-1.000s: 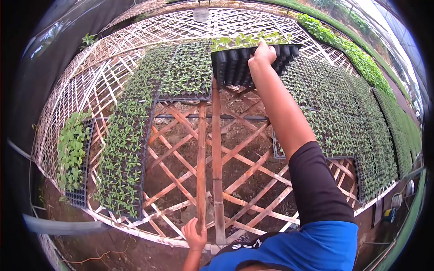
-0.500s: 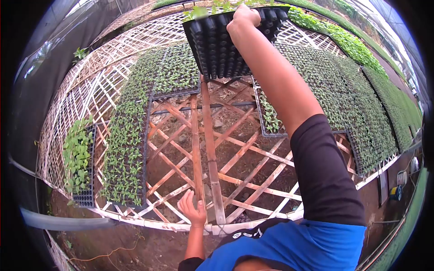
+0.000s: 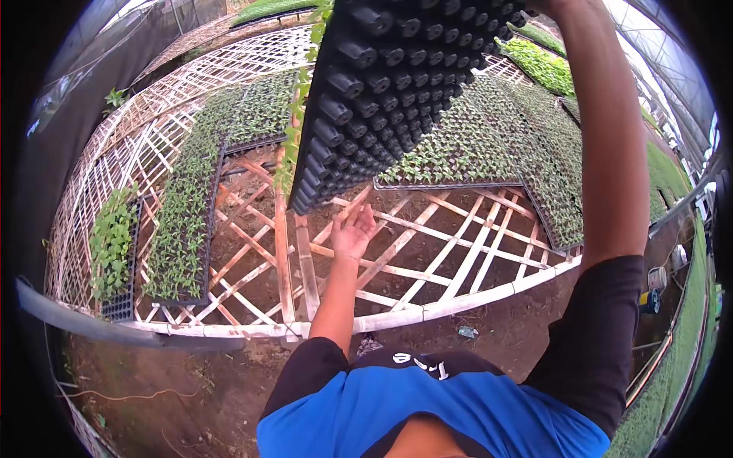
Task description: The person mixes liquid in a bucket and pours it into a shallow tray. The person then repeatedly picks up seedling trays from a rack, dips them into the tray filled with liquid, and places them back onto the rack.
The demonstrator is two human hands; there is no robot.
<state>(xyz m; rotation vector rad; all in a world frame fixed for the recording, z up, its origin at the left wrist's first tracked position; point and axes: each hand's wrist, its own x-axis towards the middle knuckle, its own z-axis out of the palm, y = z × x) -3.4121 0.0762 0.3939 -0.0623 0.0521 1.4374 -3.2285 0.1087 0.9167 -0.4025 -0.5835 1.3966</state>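
My right hand (image 3: 561,6), at the upper frame edge, grips a black plastic seedling tray (image 3: 397,91); most of its fingers are out of sight. The tray is tilted, so the underside with its rows of tapered cells faces me. Green seedlings (image 3: 292,137) show along its left edge. My left hand (image 3: 353,231) is raised below the tray with fingers spread and nothing in it. A small gap seems to lie between that hand and the tray's lower corner. Beneath is a lattice bench of bamboo slats (image 3: 412,248).
Seedling trays (image 3: 179,237) stand on the bench's left side, with a leafier tray (image 3: 114,244) beyond. More planted trays (image 3: 489,137) cover the right side. The bench's pale front rail (image 3: 397,317) runs before me. Buckets (image 3: 653,294) sit on the ground at right.
The tray has come closer and tipped further, showing more of its underside. My right hand has moved right and up; my left hand has risen toward the tray's lower edge.
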